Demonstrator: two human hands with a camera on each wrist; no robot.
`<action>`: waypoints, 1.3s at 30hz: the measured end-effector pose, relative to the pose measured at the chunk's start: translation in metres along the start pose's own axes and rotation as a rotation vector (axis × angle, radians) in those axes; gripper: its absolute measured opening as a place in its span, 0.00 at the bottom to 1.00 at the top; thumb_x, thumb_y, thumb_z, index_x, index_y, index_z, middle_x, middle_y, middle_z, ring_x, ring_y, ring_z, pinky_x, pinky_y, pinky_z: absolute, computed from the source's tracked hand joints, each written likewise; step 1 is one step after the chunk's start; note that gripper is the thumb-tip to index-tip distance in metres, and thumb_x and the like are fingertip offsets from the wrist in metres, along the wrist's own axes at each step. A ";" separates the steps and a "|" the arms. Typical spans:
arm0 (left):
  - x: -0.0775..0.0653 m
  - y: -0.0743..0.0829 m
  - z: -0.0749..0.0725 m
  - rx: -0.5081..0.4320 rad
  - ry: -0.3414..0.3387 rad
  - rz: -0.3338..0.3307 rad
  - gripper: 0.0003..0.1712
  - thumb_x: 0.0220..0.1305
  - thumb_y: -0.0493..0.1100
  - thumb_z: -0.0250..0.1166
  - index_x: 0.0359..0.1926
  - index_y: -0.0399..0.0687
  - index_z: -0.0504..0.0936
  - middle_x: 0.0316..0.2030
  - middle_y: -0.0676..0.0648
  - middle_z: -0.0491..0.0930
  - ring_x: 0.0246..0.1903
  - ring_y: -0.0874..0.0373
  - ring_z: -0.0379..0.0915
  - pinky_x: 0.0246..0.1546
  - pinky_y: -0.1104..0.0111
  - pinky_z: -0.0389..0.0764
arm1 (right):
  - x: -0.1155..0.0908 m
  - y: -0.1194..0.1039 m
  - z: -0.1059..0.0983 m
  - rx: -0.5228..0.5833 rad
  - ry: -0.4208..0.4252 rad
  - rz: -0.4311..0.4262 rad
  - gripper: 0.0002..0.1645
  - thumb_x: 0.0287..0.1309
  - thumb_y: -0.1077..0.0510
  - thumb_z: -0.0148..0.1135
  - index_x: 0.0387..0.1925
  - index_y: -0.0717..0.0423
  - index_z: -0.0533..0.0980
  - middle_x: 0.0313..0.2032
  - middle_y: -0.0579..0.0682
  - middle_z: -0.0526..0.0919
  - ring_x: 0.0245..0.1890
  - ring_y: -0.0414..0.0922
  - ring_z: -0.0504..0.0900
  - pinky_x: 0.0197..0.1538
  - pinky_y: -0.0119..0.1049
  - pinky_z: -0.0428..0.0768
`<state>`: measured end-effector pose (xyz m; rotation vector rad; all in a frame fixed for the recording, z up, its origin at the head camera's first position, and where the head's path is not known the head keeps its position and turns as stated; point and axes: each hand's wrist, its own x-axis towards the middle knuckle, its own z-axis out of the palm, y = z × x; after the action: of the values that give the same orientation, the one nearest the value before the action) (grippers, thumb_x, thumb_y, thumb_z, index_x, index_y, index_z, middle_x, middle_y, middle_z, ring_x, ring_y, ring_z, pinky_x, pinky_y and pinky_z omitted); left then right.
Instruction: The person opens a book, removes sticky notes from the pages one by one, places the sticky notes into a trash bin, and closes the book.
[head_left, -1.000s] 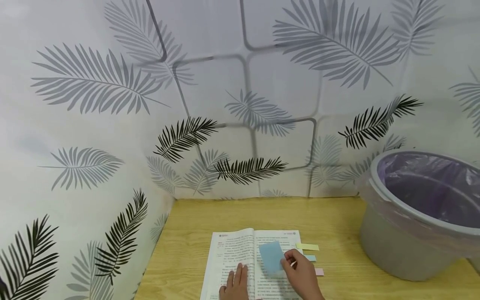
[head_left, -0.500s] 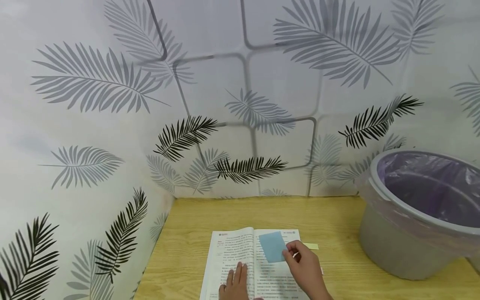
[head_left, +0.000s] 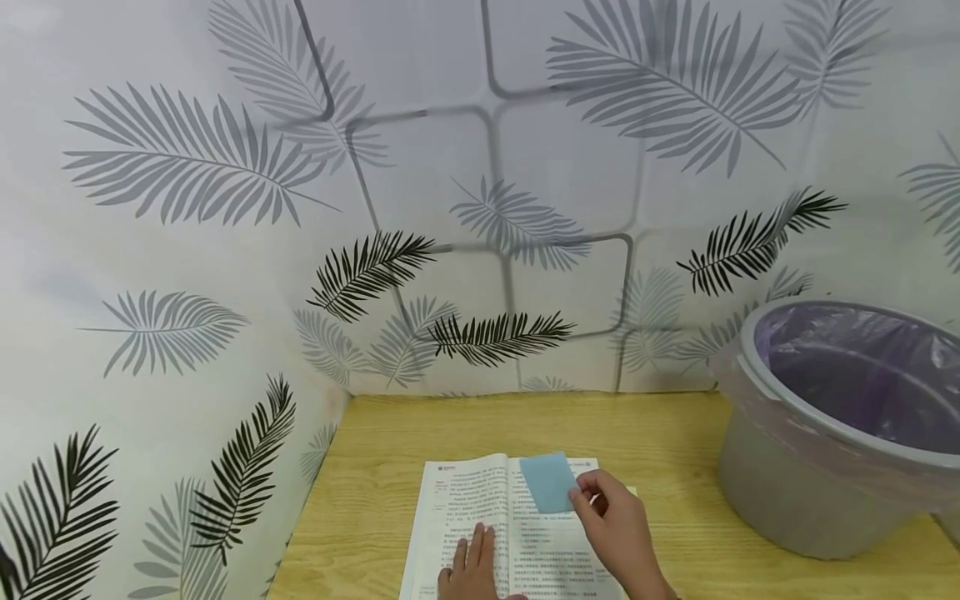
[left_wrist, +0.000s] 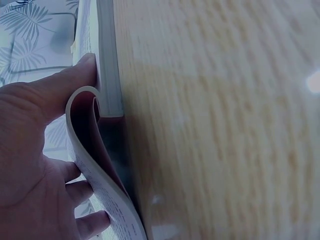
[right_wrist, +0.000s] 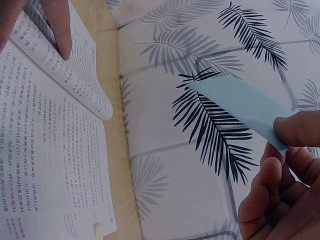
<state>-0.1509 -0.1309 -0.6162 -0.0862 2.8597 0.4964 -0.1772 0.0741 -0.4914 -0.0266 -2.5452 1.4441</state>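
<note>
An open book [head_left: 555, 558] of printed pages lies on the wooden table. My left hand [head_left: 471, 573] rests on it, fingers outstretched over the left page. In the left wrist view, the thumb of that left hand [left_wrist: 30, 145] presses the other side of the spine, beside the curved pages [left_wrist: 85, 145]. Between thumb and fingertips, my right hand [head_left: 618, 525] pinches a light blue sticky note [head_left: 547, 483] by its edge. The right wrist view has this sticky note [right_wrist: 240, 102] raised clear of the page, slanting away from the right hand [right_wrist: 285, 195].
A grey bin [head_left: 810, 500] with a purple liner stands on the table [head_left: 540, 425] to the right. Behind is a wall covering [head_left: 420, 183] with leaf patterns. A yellow page tab [right_wrist: 98, 231] sticks out at the book's edge.
My right hand has moved up toward the top of the right page, carrying the blue sticky note. It now covers most of the coloured tabs. The left hand stays put.
</note>
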 end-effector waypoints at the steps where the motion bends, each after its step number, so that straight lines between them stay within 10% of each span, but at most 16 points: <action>1: 0.000 0.000 0.001 0.001 0.001 0.001 0.65 0.40 0.85 0.53 0.71 0.47 0.57 0.72 0.46 0.58 0.67 0.40 0.57 0.54 0.38 0.64 | 0.000 -0.001 -0.001 0.002 0.003 -0.003 0.04 0.54 0.63 0.65 0.31 0.55 0.77 0.25 0.48 0.78 0.21 0.40 0.69 0.24 0.30 0.70; 39: 0.003 0.000 0.002 -0.010 -0.004 0.007 0.66 0.39 0.83 0.57 0.71 0.47 0.57 0.72 0.46 0.57 0.67 0.39 0.56 0.54 0.38 0.64 | 0.004 -0.016 -0.035 -0.008 0.091 -0.130 0.04 0.56 0.65 0.64 0.34 0.56 0.78 0.26 0.50 0.78 0.21 0.40 0.70 0.23 0.29 0.71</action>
<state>-0.1531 -0.1304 -0.6191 -0.0774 2.8551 0.5110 -0.1726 0.0959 -0.4601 0.0688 -2.4312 1.3529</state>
